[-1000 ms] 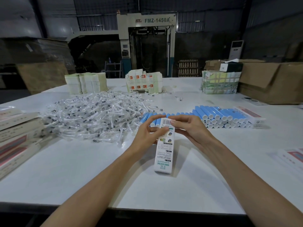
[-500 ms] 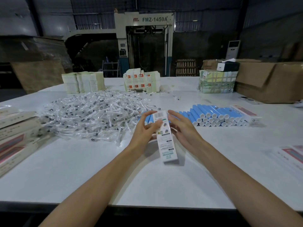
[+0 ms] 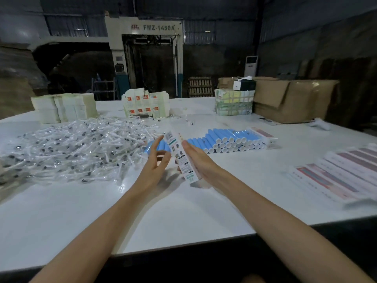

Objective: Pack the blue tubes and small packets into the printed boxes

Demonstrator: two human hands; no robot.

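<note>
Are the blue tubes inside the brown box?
No, the blue tubes lie stacked on the table, apart from the brown box.

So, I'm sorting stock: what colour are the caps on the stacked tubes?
White caps on blue tubes; head view shows them best.

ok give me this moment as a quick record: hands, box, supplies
right hand: holds printed box tilted, fingers straight along its right side
left hand: loosely curled, empty, just left of the box
blue tubes: stacked row behind the hands
small packets: loose pile, left
flat boxes: laid out, right
table: white
</note>
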